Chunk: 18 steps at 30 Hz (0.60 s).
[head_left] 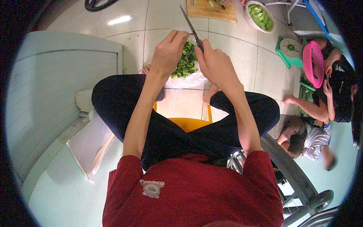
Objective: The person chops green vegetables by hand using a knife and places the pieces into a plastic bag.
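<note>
My right hand (218, 66) is wrapped round the dark handle of a knife (188, 22), whose long blade points up and away to the left. My left hand (168, 52) is closed in a pinch close to the blade; what its fingertips hold is too small to make out. Below and between both hands, a white plastic bag (188, 82) lies open on the tiled floor between my feet. Chopped green vegetable pieces (184, 64) fill it, partly hidden by my hands.
A wooden cutting board (219, 14) lies ahead, beside a white bowl (248, 19) of green slices. To the right are a green scale (282, 51), a pink basket (309, 66) and other seated people. A yellow stool (189, 123) shows beneath me; a pale panel (64, 72) stands left.
</note>
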Available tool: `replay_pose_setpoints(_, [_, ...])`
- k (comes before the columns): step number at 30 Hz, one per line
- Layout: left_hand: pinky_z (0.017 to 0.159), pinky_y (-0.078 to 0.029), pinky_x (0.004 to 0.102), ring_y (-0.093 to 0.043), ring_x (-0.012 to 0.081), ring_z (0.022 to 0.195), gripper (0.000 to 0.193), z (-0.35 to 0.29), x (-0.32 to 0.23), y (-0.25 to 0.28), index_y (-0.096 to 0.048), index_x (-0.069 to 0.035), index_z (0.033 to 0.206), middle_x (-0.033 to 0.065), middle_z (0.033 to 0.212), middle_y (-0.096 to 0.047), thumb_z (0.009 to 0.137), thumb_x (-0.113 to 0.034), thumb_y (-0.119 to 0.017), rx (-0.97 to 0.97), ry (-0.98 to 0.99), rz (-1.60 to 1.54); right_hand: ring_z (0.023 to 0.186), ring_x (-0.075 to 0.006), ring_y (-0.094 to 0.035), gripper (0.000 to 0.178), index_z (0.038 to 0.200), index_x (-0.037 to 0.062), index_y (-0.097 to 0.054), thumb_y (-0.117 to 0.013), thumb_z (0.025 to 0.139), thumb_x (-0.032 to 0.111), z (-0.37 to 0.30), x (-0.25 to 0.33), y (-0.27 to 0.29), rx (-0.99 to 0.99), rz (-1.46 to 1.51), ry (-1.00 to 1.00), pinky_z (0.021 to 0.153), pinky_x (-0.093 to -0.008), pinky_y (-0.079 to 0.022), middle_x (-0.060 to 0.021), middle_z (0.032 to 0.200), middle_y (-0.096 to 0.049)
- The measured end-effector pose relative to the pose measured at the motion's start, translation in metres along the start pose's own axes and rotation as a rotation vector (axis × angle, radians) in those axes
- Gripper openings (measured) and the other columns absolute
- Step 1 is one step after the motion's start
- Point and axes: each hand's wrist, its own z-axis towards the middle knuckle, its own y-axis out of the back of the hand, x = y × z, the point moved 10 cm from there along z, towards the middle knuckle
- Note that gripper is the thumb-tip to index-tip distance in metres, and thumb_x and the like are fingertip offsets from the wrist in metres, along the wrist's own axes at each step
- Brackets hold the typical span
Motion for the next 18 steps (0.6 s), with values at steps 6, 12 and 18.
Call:
replay_pose_setpoints(6, [0.065,-0.055,0.0406,-0.067,0.0353,0.078,0.008,0.002,-0.001,0.003,-0.063,-0.004,0.1,0.0131,0.093,-0.066,0.093,-0.008,-0.064,-0.023,0.01,-0.014,0.065,-0.0469,-0.065,0.032,0.106,-0.0025,-0.053,-0.045,0.102,0.029,-0.003,0.003,0.002,-0.004,-0.103,0.042,0.062,-0.0575,-0.053,-0.0257,0.068,-0.065])
replay_pose_setpoints(12, [0.065,-0.055,0.0402,-0.067,0.0349,0.077,0.009,0.001,0.005,0.006,-0.064,-0.004,0.1,0.0135,0.093,-0.067,0.092,-0.008,-0.066,-0.057,0.032,0.0,0.063,-0.0476,-0.063,0.026,0.103,0.0025,-0.049,-0.047,0.103,0.028,-0.006,0.001,0.0,-0.003,-0.146,0.059,0.061,-0.0562,-0.051,-0.0237,0.063,-0.062])
replay_pose_setpoints(18, [0.064,-0.054,0.0394,-0.067,0.0348,0.076,0.009,0.001,0.011,0.006,-0.063,-0.003,0.099,0.0142,0.092,-0.066,0.092,-0.008,-0.066,-0.071,0.059,-0.019,0.065,-0.0476,-0.063,0.026,0.104,0.0007,-0.049,-0.047,0.102,0.027,-0.012,0.0,-0.002,0.066,-0.18,0.074,0.063,-0.0563,-0.051,-0.0241,0.064,-0.062])
